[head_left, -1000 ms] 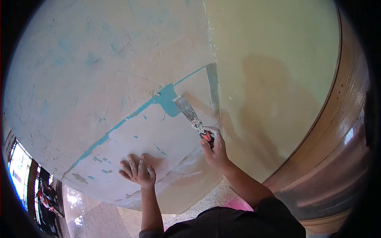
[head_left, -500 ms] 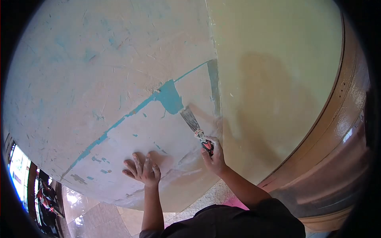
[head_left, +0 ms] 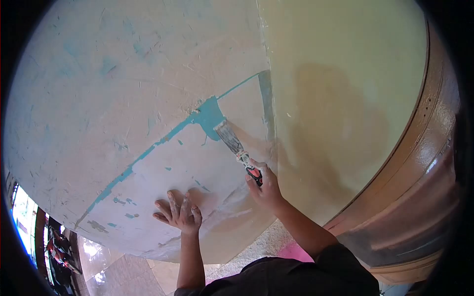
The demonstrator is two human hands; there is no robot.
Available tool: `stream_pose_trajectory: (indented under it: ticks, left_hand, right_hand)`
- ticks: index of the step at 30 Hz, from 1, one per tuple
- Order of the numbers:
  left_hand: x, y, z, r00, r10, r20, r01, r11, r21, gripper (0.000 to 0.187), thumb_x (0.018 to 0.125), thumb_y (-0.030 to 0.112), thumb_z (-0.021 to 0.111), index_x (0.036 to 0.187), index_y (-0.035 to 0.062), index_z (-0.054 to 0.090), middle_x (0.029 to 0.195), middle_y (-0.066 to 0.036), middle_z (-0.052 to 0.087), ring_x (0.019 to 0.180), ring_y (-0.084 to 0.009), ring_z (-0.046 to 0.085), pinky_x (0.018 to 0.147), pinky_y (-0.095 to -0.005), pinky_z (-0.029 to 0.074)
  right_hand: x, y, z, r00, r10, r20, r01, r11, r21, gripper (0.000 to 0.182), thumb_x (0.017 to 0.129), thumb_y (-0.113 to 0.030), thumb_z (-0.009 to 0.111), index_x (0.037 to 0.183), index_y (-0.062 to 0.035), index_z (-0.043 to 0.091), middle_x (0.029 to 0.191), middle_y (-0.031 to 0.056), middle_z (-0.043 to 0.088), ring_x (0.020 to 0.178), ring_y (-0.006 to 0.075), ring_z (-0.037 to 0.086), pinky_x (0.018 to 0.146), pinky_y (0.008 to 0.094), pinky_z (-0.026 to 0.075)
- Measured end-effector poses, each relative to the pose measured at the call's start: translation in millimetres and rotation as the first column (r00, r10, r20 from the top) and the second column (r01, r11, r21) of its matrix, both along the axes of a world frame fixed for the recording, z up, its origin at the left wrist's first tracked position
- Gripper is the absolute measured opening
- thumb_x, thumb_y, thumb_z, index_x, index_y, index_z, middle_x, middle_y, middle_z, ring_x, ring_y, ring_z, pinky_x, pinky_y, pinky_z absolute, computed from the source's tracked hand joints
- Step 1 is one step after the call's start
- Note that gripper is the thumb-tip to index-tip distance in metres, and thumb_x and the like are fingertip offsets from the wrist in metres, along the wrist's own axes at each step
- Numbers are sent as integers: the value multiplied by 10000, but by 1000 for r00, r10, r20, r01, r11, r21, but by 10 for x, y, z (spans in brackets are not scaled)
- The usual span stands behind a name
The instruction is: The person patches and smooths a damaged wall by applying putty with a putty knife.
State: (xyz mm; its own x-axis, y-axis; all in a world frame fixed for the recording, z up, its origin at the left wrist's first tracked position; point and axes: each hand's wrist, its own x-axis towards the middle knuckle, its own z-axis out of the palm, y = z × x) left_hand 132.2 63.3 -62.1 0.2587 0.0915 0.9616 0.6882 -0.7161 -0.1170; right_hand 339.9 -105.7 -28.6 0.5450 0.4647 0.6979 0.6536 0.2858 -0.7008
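Observation:
My right hand grips the red and black handle of a scraper. Its whitish, smeared blade lies against the wall, over the lower right part of a bare turquoise patch. From that patch, thin turquoise strips run down to the left and up to the right across the pale wall surface. Lower left of the scraper, my left hand rests flat on the wall with fingers spread, holding nothing. Whitish dust marks its fingers.
A yellow-green wall section adjoins on the right, bordered by brown wooden trim. Tiled floor shows below. A red and black motorbike stands at the lower left, beside a bright opening.
My right hand and the scraper have moved up and slightly left, so the blade now covers part of the turquoise patch. My left hand stays at the same place on the wall.

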Motion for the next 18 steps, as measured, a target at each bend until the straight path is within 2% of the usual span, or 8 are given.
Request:
stream_pose_trajectory:
  ticks: [4, 8, 11, 14, 16, 18]
  left_hand:
    - [-7, -3, 0, 1000, 3, -9, -2, 1000, 4, 449, 951, 458, 390, 1004, 190, 747, 1448, -125, 457, 1449, -405, 149, 1144, -519, -103]
    - [-4, -2, 3, 1000, 0, -14, 0, 1000, 1, 449, 951, 459, 387, 1013, 197, 746, 1447, -123, 458, 1449, -407, 145, 1143, -521, -106]
    - [3, -4, 2, 1000, 5, -13, -5, 1000, -1, 445, 952, 458, 385, 1025, 204, 744, 1444, -124, 461, 1449, -405, 145, 1142, -523, -106]
    - [7, 3, 1, 1000, 1, -6, -1, 1000, 25, 441, 951, 454, 391, 1023, 200, 744, 1445, -124, 461, 1449, -403, 148, 1143, -525, -101]
    - [11, 5, -2, 1000, 1, 1, -1, 1000, 19, 433, 950, 447, 401, 1021, 194, 744, 1448, -123, 457, 1449, -401, 151, 1145, -527, -95]
    - [23, 3, 10, 1000, 12, 4, -12, 1000, 21, 431, 950, 443, 404, 1026, 188, 742, 1449, -123, 456, 1449, -401, 152, 1145, -528, -91]
  right_hand:
    - [11, 9, 193, 1000, -1, -8, 1, 1000, -8, 396, 886, -78, 613, 1248, 11, 478, 975, 193, 579, 868, 320, 600, 777, 387, 481]
    - [29, 28, 14, 999, -13, 52, 11, 999, 41, 398, 888, -77, 610, 1254, 5, 478, 988, 198, 583, 884, 319, 603, 783, 386, 482]
    - [27, 40, 115, 998, -13, 55, 9, 996, 84, 395, 887, -75, 609, 1252, 5, 479, 1002, 202, 587, 889, 320, 605, 782, 384, 482]
    - [42, -8, 318, 1000, 10, -3, -10, 1000, 6, 389, 887, -75, 611, 1245, 7, 484, 1023, 199, 593, 879, 318, 609, 787, 378, 486]
    - [92, 21, 264, 986, -58, 155, 46, 996, 76, 381, 917, -120, 606, 1248, 13, 472, 916, 148, 606, 760, 192, 597, 694, 311, 485]
    - [90, 24, 83, 992, -52, 116, 42, 996, 85, 384, 923, -134, 602, 1251, 11, 466, 907, 134, 597, 742, 182, 582, 685, 308, 483]
